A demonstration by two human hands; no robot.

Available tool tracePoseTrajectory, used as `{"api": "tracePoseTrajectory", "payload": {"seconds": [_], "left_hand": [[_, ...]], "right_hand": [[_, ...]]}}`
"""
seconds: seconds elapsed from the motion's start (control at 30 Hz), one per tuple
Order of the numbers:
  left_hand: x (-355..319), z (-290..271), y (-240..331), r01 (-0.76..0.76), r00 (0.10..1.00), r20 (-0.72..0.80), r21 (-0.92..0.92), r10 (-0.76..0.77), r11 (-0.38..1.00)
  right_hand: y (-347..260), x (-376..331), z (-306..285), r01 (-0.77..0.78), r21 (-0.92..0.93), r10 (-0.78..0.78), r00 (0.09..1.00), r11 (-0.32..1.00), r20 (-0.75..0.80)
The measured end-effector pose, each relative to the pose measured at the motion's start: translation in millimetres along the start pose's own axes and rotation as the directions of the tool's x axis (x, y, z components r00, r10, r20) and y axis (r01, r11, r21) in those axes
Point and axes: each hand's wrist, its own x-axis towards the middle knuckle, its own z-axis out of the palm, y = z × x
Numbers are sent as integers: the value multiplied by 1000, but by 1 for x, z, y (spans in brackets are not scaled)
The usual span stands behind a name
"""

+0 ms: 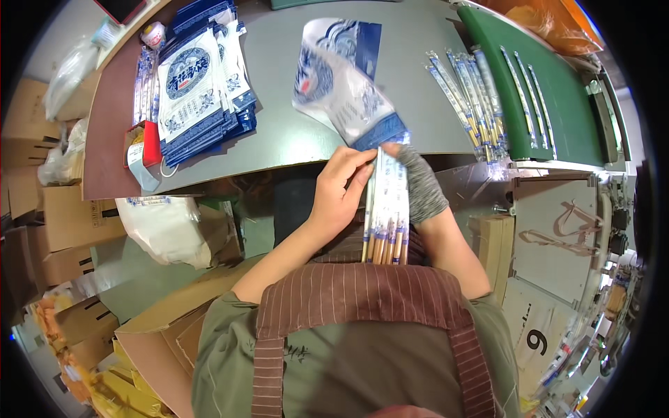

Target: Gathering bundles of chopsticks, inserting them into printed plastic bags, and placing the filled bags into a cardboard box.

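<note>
At a grey counter (275, 97), clamps a bundle of wrapped sticks (388, 198) by its upper end between left grip (336, 187) and partly hidden, gloved right grip (424, 184). Has most of it below both grips, toward a brown apron (359, 299), and a blue-and-white bag (355, 108) just beyond.

Cardboard boxes (78, 216) stood at the left; yellow plastic (120, 393) lay lower left; orange plastic (554, 26) sat upper right; a small red box (152, 143) rested upper left.
</note>
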Motion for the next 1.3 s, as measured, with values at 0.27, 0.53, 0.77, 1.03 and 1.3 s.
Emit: {"api": "tracePoseTrajectory", "payload": {"seconds": [0.27,0.53,0.77,1.03,1.3], "left_hand": [[41,-28,-18,-81,972,-178,353,152,932],[14,1,16,662,748,442,-446,-495,602],[4,-4,17,926,366,892,-321,-265,200],[75,-31,3,232,851,398,301,-343,925],[101,-29,-51,-122,980,194,741,-37,660]], "right_hand": [[7,18,21,148,-83,-133,977,985,166],[-26,18,27,450,-117,-444,893,885,74],[-16,-30,2,99,-139,-43,931,985,362],[-27,-23,-44,198,-38,-186,960,980,209],[-26,-56,-35,315,-367,-271,948,876,166]]}}
